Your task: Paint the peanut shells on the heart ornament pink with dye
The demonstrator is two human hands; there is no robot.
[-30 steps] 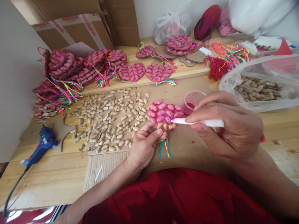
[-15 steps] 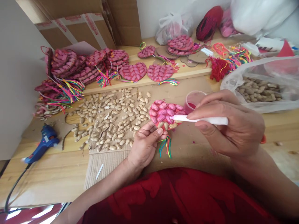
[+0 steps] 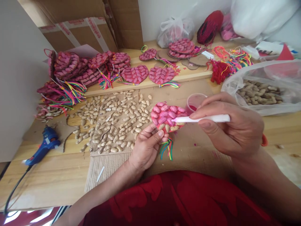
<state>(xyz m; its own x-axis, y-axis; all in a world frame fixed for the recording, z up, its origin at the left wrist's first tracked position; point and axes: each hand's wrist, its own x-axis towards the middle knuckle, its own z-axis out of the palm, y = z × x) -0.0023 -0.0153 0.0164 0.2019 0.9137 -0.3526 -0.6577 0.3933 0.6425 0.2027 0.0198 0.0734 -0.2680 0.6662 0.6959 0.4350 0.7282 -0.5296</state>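
My left hand (image 3: 149,142) pinches the lower edge of a red heart (image 3: 167,114) covered with peanuts. Most of its peanuts are painted pink; several along the bottom are bare tan. A tassel of coloured cords (image 3: 166,149) hangs below it. Held like a pen in my right hand (image 3: 225,125) is a white brush (image 3: 204,119), whose pink-stained tip touches a peanut at the heart's middle. Just behind the heart stands a clear cup (image 3: 195,101) with pink paint, partly hidden by my right fingers.
Loose peanuts (image 3: 117,119) spread over cardboard at the left, beside a blue glue gun (image 3: 47,142). Finished hearts (image 3: 135,74) and piled ones line the back shelf. At the right lies a plastic bag of peanuts (image 3: 260,92). Cardboard boxes (image 3: 87,34) stand behind.
The view has shifted slightly. The brush has tilted a little and its tip remains on almost the same peanut. My left hand keeps its hold on the heart.
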